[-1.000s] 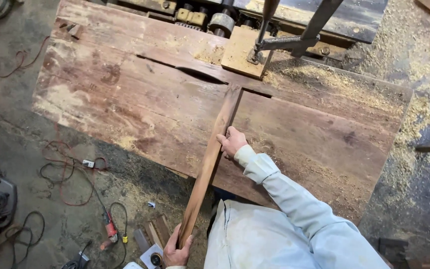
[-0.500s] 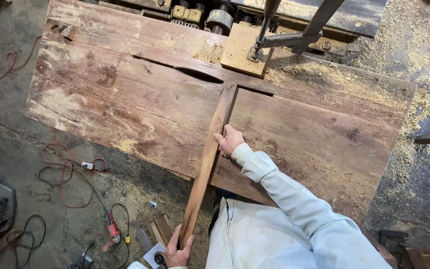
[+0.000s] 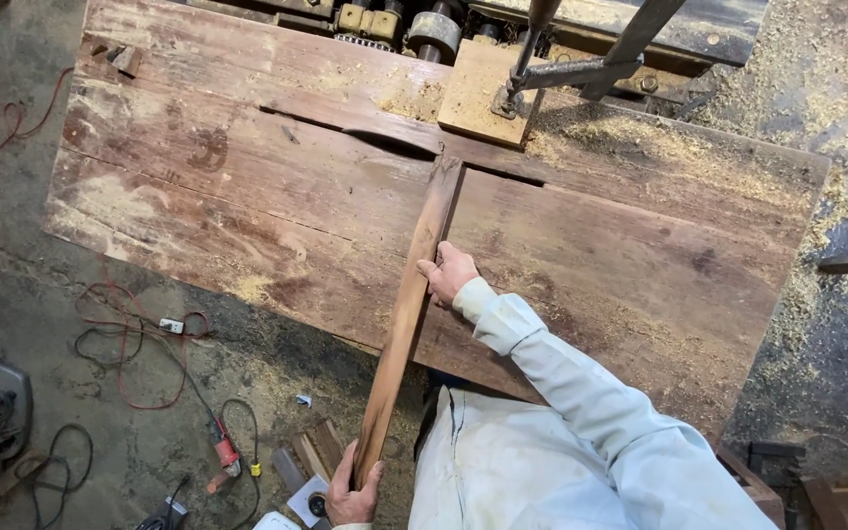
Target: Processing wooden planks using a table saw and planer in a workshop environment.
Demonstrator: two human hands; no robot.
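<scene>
My left hand (image 3: 353, 489) grips the strip's (image 3: 410, 309) near end off the bench (image 3: 247, 196); my right hand (image 3: 449, 272) presses its middle. The strip has slid slightly forward, its tip nearing the block (image 3: 473, 93).

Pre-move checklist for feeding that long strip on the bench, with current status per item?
1. Left hand grips the near end of the long wooden strip: ok.
2. Right hand rests against the strip's right edge, mid-length: ok.
3. Strip's far end lies on the wooden bench, pointing toward the small light wood block: ok.
4. Path ahead free of sawdust: not ok, piles lie on the bench's far right.
5. Machine rollers running or stopped: cannot tell.
6. Floor cables away from the feet: cannot tell, the feet are hidden.
</scene>
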